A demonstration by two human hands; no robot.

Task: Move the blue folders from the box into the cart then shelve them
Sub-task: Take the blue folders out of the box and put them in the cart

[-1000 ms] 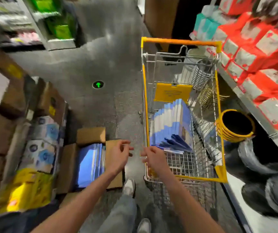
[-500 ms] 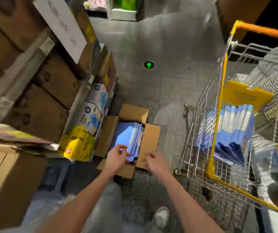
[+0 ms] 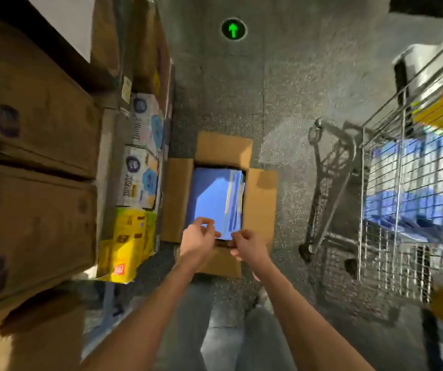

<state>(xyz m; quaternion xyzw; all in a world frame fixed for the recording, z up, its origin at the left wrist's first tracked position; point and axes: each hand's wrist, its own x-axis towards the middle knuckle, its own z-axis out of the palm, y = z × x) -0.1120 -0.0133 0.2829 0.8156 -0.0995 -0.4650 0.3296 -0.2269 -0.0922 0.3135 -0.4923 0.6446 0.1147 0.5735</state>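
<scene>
Cardboard box stands open on the grey floor in the middle of the frame, with its flaps spread outward. Blue folders lie inside it and fill the opening; at the right side of the opening some thinner edges show beside the flat top one.

Both arms of the person reach down from the lower edge of the frame to the near side of the box. The left hand has its fingers curled, and thumb and fingers pinch the near edge of the top folder. The right hand is just beside it at the same edge, fingers also curled, but whether it really grips the folder I cannot tell.

At the right edge of the frame stands the wire cart, rather blurred. Through its wire wall a second stack of folders shows, blue as well.

On the left side, big brown cartons fill the frame. Next to them are white-and-blue packs and a yellow pack, near the left flap of the box. A round green arrow mark is on the floor at the top centre.
</scene>
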